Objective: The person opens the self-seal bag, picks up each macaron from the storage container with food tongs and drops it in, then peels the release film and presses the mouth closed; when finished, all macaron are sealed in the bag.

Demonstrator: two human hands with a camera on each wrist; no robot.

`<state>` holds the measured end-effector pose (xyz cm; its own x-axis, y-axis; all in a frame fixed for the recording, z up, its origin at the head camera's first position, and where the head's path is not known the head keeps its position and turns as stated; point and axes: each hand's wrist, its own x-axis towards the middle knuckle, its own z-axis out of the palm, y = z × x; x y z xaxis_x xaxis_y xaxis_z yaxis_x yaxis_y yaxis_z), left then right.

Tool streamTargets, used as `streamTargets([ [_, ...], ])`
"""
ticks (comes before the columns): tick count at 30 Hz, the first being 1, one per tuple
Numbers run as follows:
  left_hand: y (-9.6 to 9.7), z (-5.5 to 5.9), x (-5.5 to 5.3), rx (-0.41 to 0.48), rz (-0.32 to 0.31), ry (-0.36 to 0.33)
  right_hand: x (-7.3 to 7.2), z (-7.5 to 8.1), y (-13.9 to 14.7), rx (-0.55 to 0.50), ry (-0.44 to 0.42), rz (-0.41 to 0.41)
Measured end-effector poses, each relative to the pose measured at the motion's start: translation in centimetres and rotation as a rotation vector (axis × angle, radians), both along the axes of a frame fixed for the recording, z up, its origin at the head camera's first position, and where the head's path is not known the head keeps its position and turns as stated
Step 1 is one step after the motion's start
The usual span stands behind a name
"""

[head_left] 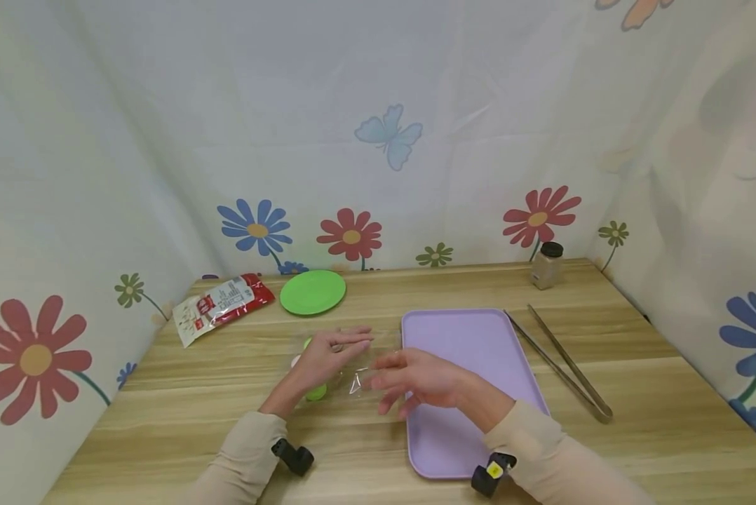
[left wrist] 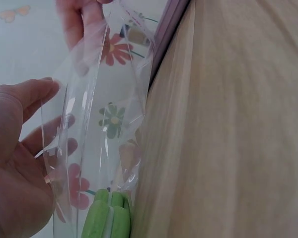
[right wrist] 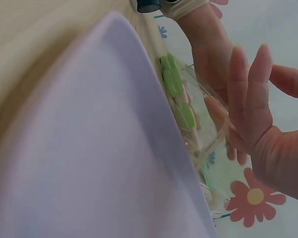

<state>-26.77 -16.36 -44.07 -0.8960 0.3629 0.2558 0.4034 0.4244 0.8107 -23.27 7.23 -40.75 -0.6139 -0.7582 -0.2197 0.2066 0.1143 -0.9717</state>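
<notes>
A clear plastic bag [left wrist: 97,119] lies at the middle of the table, left of the purple tray [head_left: 463,435]. Green-and-white pieces [left wrist: 109,215] show at its near end; their kind is unclear. My left hand [head_left: 329,356] is over the bag with its fingers extended. In the left wrist view, the bag's film stands between that thumb and fingers, which are apart. My right hand [head_left: 419,379] hovers by the tray's left edge, fingers spread and pointing at the bag's other side. Both hands face each other across the film.
A green plate [head_left: 313,292] and a red-and-white packet [head_left: 223,305] lie at the back left. Metal tongs [head_left: 574,375] rest right of the tray. Behind them stands a black-lidded jar [head_left: 546,266]. Flowered cloth [head_left: 277,105] surrounds the table.
</notes>
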Motion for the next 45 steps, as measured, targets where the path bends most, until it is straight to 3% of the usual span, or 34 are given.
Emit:
streamTargets([
  [8,0.1,-0.2,-0.3,0.013,-0.01,0.007,0.5,-0.6,-0.5,-0.087,-0.142,-0.008],
  [12,0.0,-0.1,-0.5,0.017,-0.026,-0.001,0.8,-0.8,-0.5,-0.101,-0.138,-0.015],
  [17,-0.5,1.1,-1.3,-0.007,0.014,-0.044,1.3,-0.8,-0.4,-0.1,-0.11,0.0],
  [20,-0.5,2.1,-2.9,-0.122,-0.012,-0.041,1.5,-0.6,-0.3,-0.104,-0.106,-0.003],
  [22,-0.2,2.5,-4.2,-0.256,-0.05,-0.031,1.5,-0.4,-0.2,-0.102,-0.105,-0.008],
  [26,0.1,2.3,-6.4,-0.491,-0.147,-0.052,1.5,0.0,-0.2,-0.081,-0.097,-0.001],
  [31,-0.3,1.9,-8.0,-0.588,-0.178,-0.15,1.2,0.0,-0.1,-0.056,-0.076,0.025],
  [39,-2.6,1.3,-8.0,-0.519,-0.127,-0.217,0.3,0.6,1.3,0.025,-0.012,0.078],
  [42,-3.9,0.9,-7.4,-0.469,-0.12,-0.256,0.0,0.9,1.9,0.063,0.034,0.091],
  [45,-5.3,0.8,-6.2,-0.414,-0.125,-0.303,-0.2,1.2,2.3,0.141,0.159,0.08],
])
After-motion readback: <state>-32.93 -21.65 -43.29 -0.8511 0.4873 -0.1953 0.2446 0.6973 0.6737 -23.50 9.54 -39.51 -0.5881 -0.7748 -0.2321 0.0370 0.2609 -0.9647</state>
